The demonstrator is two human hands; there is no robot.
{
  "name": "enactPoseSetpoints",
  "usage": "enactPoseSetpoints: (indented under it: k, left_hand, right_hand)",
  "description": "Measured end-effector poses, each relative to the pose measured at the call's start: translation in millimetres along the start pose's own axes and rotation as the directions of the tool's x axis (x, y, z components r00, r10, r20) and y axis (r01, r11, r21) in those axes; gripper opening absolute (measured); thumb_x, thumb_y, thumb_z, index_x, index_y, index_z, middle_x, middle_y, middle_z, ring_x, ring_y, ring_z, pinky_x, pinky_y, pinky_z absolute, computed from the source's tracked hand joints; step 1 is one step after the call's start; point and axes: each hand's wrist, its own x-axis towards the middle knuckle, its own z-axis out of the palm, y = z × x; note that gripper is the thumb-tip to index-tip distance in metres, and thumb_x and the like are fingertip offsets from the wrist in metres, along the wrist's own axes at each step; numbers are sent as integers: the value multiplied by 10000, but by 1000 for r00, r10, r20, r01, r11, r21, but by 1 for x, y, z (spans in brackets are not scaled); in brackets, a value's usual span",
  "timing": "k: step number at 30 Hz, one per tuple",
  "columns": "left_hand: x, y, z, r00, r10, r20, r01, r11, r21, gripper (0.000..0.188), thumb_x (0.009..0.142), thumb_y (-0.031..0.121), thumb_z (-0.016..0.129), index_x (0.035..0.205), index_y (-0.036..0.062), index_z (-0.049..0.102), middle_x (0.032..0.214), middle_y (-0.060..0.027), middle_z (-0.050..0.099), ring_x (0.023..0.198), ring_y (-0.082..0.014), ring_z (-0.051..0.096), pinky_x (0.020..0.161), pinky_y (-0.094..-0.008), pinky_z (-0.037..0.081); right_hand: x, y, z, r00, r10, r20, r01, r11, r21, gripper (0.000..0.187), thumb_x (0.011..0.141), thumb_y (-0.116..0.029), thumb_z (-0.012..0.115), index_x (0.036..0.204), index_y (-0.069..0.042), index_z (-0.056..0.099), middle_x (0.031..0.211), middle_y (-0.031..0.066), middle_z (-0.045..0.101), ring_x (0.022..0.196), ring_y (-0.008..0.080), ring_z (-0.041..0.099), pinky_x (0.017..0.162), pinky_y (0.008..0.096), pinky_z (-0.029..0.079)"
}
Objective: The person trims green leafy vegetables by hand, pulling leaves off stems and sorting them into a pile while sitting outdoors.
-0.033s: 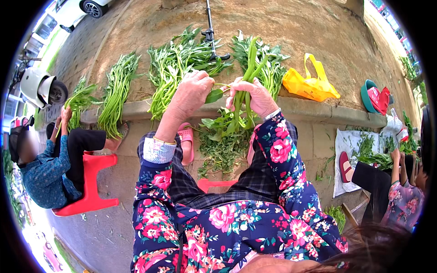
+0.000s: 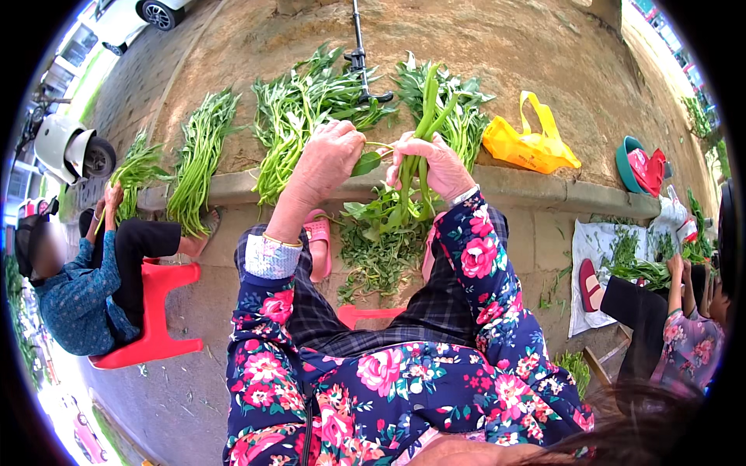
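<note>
My right hand (image 2: 433, 165) is closed around several thick green stalks of water spinach (image 2: 428, 101), their upper ends standing above the fist and leaves hanging below. My left hand (image 2: 334, 151) pinches a thin leaf stem (image 2: 379, 145) that runs across to the right hand. A single leaf (image 2: 365, 163) hangs between the hands. Beneath them, between my feet, lies a heap of loose leaves (image 2: 377, 252). Beyond the left hand a large pile of water spinach (image 2: 299, 116) rests over the kerb, and a smaller bundle (image 2: 464, 116) lies behind the right hand.
A black cane (image 2: 359, 62) lies by the greens. A yellow bag (image 2: 531, 144) and a teal basin (image 2: 626, 165) stand along the kerb (image 2: 544, 186). Another bundle (image 2: 198, 163) lies left. One person sits on a red stool (image 2: 159, 311); another handles greens at right beside a white sheet (image 2: 584, 241).
</note>
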Motion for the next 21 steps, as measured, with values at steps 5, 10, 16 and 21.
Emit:
enactPoseSetpoints:
  k: [5,10,16,21]
  left_hand:
    - [0,1,15,966,-201,-162,172,968,-182,67,776,85,556,781,25,584,773,-101,555,741,-279,551,678,-354,445]
    - [-1,-7,21,870,-421,-256,320,878,-357,77,788,49,532,771,12,597,706,-83,569,644,-204,569,589,-294,448]
    - [-9,-38,4,689,-669,279,300,-87,-950,105,839,48,490,880,17,581,776,-95,615,646,-160,592,616,-259,501]
    - [-14,-52,-3,694,-666,273,107,-280,-954,137,847,20,448,899,6,574,789,-100,608,674,-198,594,630,-296,508]
  right_hand:
    - [4,2,1,1000,-20,19,21,998,-51,150,800,-132,575,735,3,568,664,109,589,519,226,600,481,303,493]
    - [5,2,3,999,-39,22,40,997,-66,167,791,-138,573,708,6,579,673,129,598,499,217,591,468,291,486]
    - [4,2,-3,998,-68,14,68,996,-57,165,789,-134,568,707,8,586,676,145,603,540,233,608,461,288,486]
    - [5,1,1,997,-67,28,68,997,-47,169,789,-136,568,705,10,584,691,157,609,566,241,616,459,289,488]
